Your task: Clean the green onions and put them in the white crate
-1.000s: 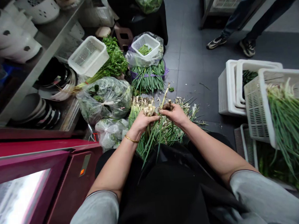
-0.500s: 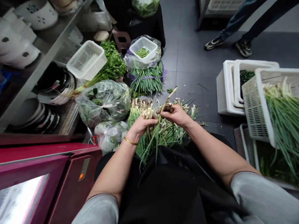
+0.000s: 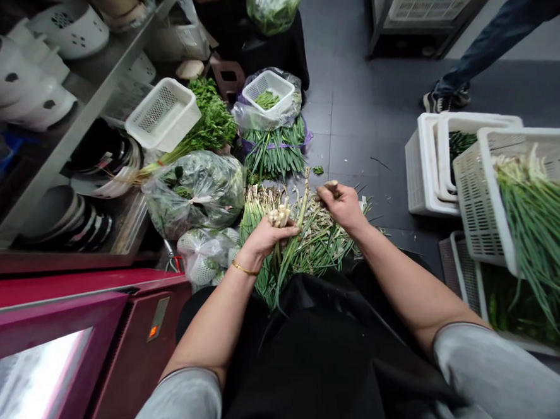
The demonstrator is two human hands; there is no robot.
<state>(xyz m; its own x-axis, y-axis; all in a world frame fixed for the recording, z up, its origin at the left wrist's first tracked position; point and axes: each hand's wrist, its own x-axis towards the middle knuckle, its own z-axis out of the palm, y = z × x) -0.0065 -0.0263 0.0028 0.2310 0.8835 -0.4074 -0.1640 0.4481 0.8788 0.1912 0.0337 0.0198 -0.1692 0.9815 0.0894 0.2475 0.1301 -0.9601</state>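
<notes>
My left hand is closed around a bunch of green onions, their pale cut-looking ends pointing up and away from me. One longer green onion stands up beside the bunch, against my left thumb. A short way to its right, apart from it, my right hand is closed with its fingertips pinched together. Those fingertips look dark and soiled, and I cannot make out what is in them. Beneath both hands lies a pile of loose green onions and stripped leaves, with rows of onions at its left.
Bagged greens and a white basket are at left, beside a shelf of dishes. A smaller basket sits ahead on bundled greens. White crates of green onions stand at right. A person's leg is beyond them.
My right hand has moved right, away from the long green onion, which now stands more upright by my left hand. The person at the back right has stepped further right.
</notes>
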